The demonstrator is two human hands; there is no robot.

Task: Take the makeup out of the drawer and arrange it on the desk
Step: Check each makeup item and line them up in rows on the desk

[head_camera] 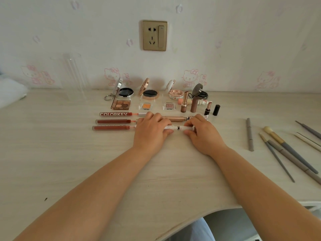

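Note:
Both hands meet at the middle of the desk (86, 171) on a white makeup pen (175, 128) lying flat. My left hand (151, 132) pinches its left half, my right hand (202, 134) pinches its right half. Left of them lie three red lip gloss tubes (112, 121) in a row, one marked COLORKEY. A rose-gold tube (175, 118) lies just behind the hands. Further back stand open compacts (126, 92), an eyeshadow palette (121, 104), two small shadow pans (145, 106) and upright lipsticks (184, 101). No drawer is in view.
Grey pencils and several brushes (286, 152) lie spread at the right of the desk. A clear acrylic holder (74, 77) stands at the back left by the wall. A wall socket (155, 35) sits above. The desk's curved front edge runs at the lower right.

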